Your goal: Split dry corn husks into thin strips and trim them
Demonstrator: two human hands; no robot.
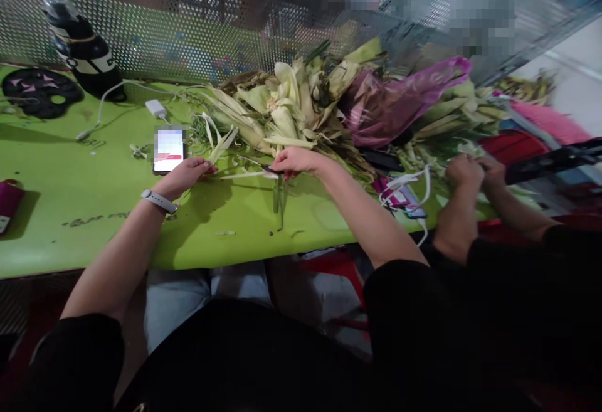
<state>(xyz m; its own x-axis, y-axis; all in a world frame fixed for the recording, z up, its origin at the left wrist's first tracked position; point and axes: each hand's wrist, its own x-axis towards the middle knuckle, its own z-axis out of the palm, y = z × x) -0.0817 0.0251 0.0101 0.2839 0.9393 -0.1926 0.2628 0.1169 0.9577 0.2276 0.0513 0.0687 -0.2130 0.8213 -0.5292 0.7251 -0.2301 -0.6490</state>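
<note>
My left hand (188,172), with a pale wristband, is closed in a pinch on one end of a pale strip of corn husk (244,175). More husk pieces (221,139) rise just beyond its fingertips. The strip runs level across to my right hand (296,162), whose fingers are pinched on its other end. A small dark object shows at my right fingertips; its kind is unclear. Thin green strips (278,202) hang or lie just below that hand. Behind both hands is a large heap of corn husks (286,101).
A phone (169,150) lies left of my left hand, near a white charger (156,109) and cable. A dark bottle (89,58) stands farther left. A pink plastic bag (390,108) rests on the heap. A co-worker's hands (473,172) work at right, near a cabled phone (407,199).
</note>
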